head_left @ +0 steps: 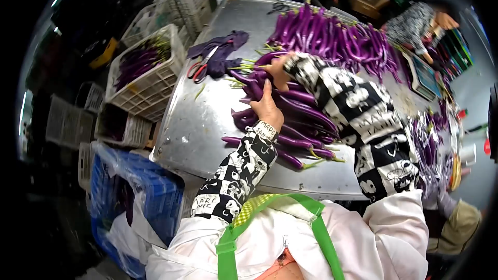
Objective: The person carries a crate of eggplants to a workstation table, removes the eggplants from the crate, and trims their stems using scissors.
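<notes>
Several long purple eggplants (306, 108) lie in a pile on the metal table before me, some with green stems toward the left. My left hand (267, 110) is closed against a bunch of eggplants (255, 84) at the pile's left side, one digit stretched along them. Just above it, my right hand (280, 71) grips the same bunch from the far side; its fingertips are partly hidden. Both forearms wear black-and-white printed sleeves. Left of my hands, red-handled scissors (197, 71) lie beside a dark purple cloth (226, 49).
A long row of eggplants (332, 36) covers the table's far side. Black-handled scissors (279, 8) rest at the back. White crates (150, 93) and a blue crate (140, 176) stand at the left. Co-workers (412, 26) stand at the far and right sides.
</notes>
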Tool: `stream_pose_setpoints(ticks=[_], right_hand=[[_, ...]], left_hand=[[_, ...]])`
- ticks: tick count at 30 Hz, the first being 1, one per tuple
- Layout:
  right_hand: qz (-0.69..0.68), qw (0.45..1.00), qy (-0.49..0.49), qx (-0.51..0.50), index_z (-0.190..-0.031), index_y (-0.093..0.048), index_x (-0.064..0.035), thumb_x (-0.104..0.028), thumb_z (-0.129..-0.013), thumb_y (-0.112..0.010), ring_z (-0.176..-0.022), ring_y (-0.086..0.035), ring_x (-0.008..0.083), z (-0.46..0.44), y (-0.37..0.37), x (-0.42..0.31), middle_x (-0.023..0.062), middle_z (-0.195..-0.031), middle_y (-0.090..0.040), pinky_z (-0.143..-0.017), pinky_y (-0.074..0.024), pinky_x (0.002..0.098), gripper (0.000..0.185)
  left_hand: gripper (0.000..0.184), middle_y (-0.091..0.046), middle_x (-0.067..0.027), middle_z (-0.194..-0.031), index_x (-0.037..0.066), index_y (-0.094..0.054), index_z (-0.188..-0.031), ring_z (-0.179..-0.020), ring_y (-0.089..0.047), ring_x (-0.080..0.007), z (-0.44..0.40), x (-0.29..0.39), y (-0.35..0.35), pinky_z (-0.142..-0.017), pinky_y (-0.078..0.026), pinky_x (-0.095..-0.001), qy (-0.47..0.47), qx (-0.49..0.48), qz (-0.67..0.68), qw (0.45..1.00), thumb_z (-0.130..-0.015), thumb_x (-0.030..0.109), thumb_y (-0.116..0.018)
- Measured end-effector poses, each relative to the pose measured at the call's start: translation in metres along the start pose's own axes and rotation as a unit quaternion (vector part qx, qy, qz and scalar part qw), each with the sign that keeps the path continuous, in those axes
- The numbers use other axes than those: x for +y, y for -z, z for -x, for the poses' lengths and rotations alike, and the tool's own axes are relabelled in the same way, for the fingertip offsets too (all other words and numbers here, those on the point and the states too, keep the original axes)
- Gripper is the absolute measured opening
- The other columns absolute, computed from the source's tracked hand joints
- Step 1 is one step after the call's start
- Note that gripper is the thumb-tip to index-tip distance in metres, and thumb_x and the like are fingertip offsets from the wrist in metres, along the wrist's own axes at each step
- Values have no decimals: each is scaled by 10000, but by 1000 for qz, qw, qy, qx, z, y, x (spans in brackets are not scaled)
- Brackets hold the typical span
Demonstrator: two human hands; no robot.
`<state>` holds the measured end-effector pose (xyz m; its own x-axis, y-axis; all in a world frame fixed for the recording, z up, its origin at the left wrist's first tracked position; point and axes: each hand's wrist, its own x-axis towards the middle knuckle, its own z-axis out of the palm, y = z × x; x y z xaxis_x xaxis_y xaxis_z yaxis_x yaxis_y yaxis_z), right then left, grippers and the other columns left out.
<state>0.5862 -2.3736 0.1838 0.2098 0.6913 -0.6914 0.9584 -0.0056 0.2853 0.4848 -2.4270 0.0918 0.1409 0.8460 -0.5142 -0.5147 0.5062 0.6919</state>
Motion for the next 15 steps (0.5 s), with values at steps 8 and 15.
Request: stream_pose_setpoints(ticks=[8,15], right_hand=[[-178,859,91,471,-1367,-457,-120,-195,-710,-565,-1346,-333,348,14,-118,-28,176,-1389,-440,-1104,-218,539,670],[-246,776,-55,578,-1227,-561,-77,-151,-766,-592,-1317,-337,379,43,-149,-60,182,-1364,-441,-1072,-223,563,468]], left_hand=[[620,-444,-200,-1312,-66,-274,-1350,-1203,-456,-265,-9,50,78,-1031,-356,-370,-184,-204,-143,951,-867,60,-642],[484,-524,-249,-1279,-82,-476,-1264,-1190,-512,-360,-266,109,126,-998,-397,-388,-282,-104,-543,784,-899,207,-611]])
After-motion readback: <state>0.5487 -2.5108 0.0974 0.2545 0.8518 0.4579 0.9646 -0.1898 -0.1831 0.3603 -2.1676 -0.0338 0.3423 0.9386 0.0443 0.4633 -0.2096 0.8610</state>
